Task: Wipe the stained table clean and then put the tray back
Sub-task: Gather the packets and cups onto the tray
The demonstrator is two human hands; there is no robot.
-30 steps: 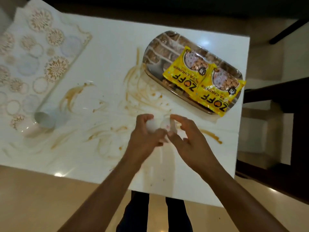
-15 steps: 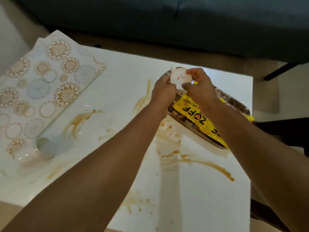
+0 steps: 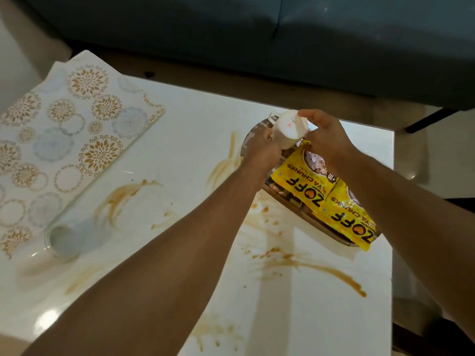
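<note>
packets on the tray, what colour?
Yellow packets with black ZOFF lettering; head view.

Both hands, left hand (image 3: 264, 150) and right hand (image 3: 325, 140), have carried the white cup (image 3: 288, 131) from the desk's near middle up toward 1 o'clock, over the tray (image 3: 303, 214).

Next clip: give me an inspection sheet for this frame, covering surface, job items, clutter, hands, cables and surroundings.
Surface: white table, brown stains smeared across it.
Job's things: metal tray at the right edge, holding two yellow Zoff packets; no wiping cloth seen.
Clutter: patterned mat far left; clear glass lying on its side.
Hands: left hand and right hand together hold a white cup above the tray.
Cables: nothing seen.
Surroundings: dark sofa beyond the table.
</note>
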